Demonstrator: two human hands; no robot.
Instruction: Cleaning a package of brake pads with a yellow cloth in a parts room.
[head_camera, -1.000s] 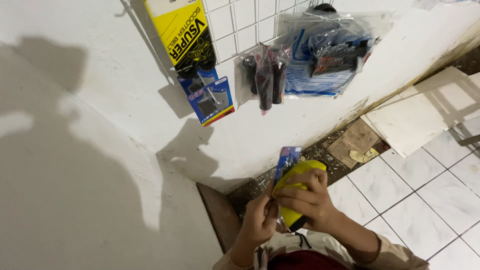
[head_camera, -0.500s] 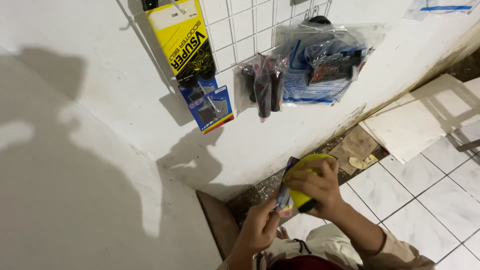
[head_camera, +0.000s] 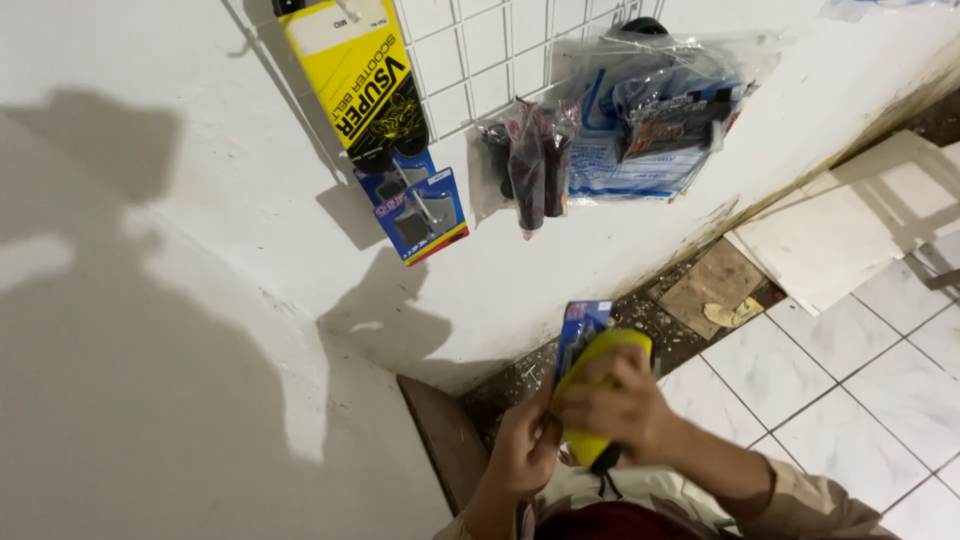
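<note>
Right hand (head_camera: 625, 405) was clenched round a yellow tool (head_camera: 600, 400). Left hand (head_camera: 525, 450) pinched the lower edge of a small blue packet (head_camera: 580, 325), held just behind that tool. Both sat low, well below the wire rack (head_camera: 500, 50) on the white wall (head_camera: 200, 250). On the rack hung a yellow-black card (head_camera: 355, 85), a blue card pack (head_camera: 420, 210), dark handlebar sleeves (head_camera: 530, 160) and bagged parts (head_camera: 650, 125). Step in hand looked like tagging or readying the packet; next move probably calls for a steady left pinch.
</note>
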